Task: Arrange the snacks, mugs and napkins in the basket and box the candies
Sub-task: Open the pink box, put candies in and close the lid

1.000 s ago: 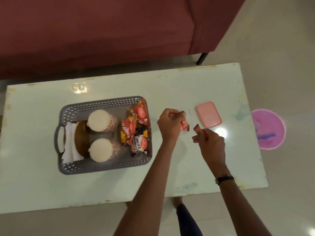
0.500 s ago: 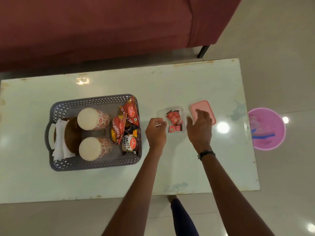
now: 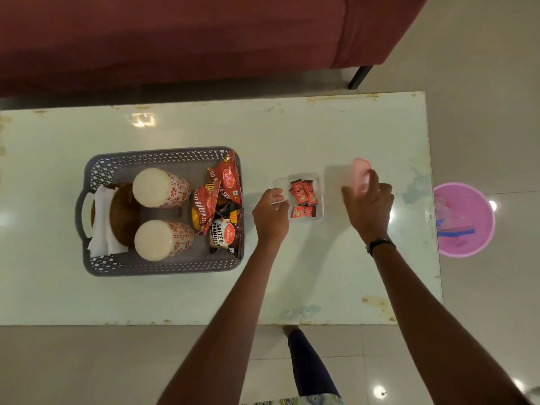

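Observation:
A grey basket [image 3: 163, 154] on the white table [image 3: 175, 296] holds two upturned patterned mugs [image 3: 159, 187] [image 3: 162, 239], white napkins [image 3: 100, 223] at its left end and red snack packets [image 3: 225, 182] at its right end. To its right sits a small clear box [image 3: 320, 200] with several red candies [image 3: 302, 194] inside. My left hand [image 3: 270, 211] grips the box's left edge. My right hand [image 3: 368, 206] holds the pink lid [image 3: 361, 171], tilted up off the table just right of the box and blurred.
A dark red sofa [image 3: 204, 39] runs along the table's far side, with one black leg [image 3: 359, 77] near the far right corner. A pink bowl [image 3: 464, 220] lies on the floor past the table's right edge.
Both hands put candies into the clear box. My right hand then reached to the pink lid and lifted it off the table; my left hand moved to the box's left edge.

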Action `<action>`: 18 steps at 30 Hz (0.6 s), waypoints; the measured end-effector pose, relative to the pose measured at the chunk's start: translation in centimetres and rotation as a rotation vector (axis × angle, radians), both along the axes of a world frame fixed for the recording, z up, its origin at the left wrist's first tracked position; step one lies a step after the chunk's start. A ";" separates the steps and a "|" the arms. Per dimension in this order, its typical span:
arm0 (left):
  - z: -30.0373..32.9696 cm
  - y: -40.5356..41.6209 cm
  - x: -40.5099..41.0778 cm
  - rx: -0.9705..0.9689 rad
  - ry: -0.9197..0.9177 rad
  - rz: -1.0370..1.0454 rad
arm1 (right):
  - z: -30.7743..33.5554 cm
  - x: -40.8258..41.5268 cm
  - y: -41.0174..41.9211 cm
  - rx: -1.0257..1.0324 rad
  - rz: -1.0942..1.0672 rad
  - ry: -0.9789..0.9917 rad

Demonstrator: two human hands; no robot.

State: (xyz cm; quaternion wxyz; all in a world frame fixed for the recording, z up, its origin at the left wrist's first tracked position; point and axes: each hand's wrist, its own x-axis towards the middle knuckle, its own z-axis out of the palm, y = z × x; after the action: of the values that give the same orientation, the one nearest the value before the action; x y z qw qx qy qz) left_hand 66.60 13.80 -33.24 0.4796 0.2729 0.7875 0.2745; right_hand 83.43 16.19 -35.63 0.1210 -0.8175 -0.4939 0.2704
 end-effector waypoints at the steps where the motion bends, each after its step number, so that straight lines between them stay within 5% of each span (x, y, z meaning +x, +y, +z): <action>1: 0.0 0.0 0.0 0.003 -0.001 -0.009 | 0.8 0.0 -0.1 0.065 -0.066 0.103; 5: 0.2 0.0 0.0 0.024 0.018 -0.057 | 2.6 -1.0 -1.4 0.048 -0.171 0.537; 18: -0.3 -0.4 0.3 0.082 0.205 -0.247 | -0.7 -6.5 -3.6 0.100 -0.135 0.458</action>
State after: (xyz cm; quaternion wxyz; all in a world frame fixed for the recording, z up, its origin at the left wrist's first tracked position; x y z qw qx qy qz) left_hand 66.93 13.41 -33.51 0.4154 0.4137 0.7808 0.2162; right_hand 76.89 12.57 -36.30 0.2876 -0.7590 -0.4108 0.4152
